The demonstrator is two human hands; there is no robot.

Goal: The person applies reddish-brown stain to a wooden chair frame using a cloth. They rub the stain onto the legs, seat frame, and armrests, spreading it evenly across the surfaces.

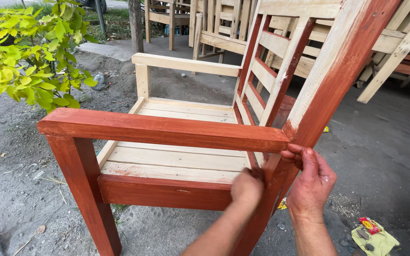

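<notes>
Now: left hand [246, 186] fisted, rubbing stain at rear post of wooden chair [167, 137], centre frame. Right hand [309, 182] pinching post at 4 o'clock. Risk: wet stain smearing under grip.

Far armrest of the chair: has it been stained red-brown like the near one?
No, the far armrest is bare pale wood, while the near armrest is coated red-brown along its whole length.

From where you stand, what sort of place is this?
Probably an outdoor furniture-making yard: a half-stained wooden chair stands on bare ground, with unfinished wooden frames stacked behind and a leafy shrub alongside.
</notes>
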